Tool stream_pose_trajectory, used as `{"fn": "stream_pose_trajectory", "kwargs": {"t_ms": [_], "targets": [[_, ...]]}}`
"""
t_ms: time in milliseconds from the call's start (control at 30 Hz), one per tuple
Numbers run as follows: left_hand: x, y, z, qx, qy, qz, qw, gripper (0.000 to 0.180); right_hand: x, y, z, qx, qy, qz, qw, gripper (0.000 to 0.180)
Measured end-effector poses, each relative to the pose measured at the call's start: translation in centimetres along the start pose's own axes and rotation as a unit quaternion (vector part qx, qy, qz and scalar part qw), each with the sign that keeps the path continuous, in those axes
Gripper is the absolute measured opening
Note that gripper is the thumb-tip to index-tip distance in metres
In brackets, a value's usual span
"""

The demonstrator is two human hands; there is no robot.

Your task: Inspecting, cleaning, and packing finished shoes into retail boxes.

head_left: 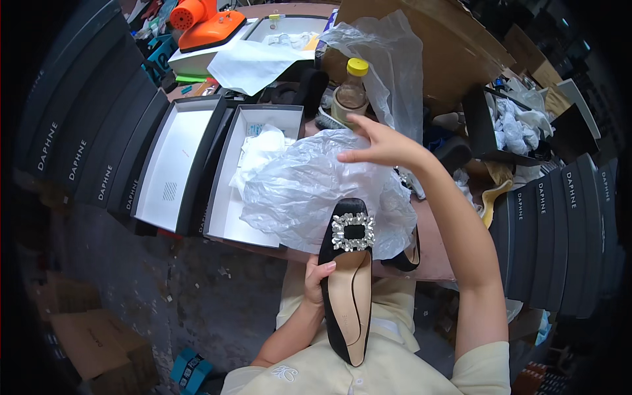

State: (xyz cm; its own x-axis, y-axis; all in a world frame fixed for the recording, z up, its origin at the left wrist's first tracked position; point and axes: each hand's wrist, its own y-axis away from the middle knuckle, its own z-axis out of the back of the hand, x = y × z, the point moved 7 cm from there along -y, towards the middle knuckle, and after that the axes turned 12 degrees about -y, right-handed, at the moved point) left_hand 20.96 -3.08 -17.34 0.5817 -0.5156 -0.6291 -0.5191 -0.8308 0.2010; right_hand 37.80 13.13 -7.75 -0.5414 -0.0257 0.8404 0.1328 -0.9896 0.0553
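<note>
- You wear a pale cream, short-sleeved top [309, 376]; its fabric looks soft and lightly creased.
- A small white embroidered motif [285, 373] sits on the left side of your chest.
- A buttoned placket runs down the front, with one small pale button [360, 382] showing near the lower edge.
- The right short sleeve [482, 370] ends above the elbow in a plain hem.
- Both forearms are bare, with no watch or bracelet on either.
- Your left hand [316, 280] and right hand [382, 146] are ungloved, and no rings show.
</note>
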Motion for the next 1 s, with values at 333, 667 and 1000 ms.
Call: {"fn": "stream_pose_trajectory", "kwargs": {"t_ms": [333, 667, 1000], "targets": [[0.7, 0.7, 1.8, -0.031, 0.042, 0.064, 0.997, 0.069, 12.5, 11.6, -4.1, 0.006, 0.120, 0.286, 0.951, 0.035], [-1.6, 1.1, -0.2, 0.019, -0.175, -0.006, 0.984, 0.071, 9.8, 19.6, -9.0, 0.049, 0.162, 0.262, 0.950, 0.040], [-0.7, 1.7, -1.4, 0.051, -0.178, -0.002, 0.983, 0.069, 4.4, 17.8, 0.9, 0.153, -0.181, -0.040, 0.971, 0.050]]}}
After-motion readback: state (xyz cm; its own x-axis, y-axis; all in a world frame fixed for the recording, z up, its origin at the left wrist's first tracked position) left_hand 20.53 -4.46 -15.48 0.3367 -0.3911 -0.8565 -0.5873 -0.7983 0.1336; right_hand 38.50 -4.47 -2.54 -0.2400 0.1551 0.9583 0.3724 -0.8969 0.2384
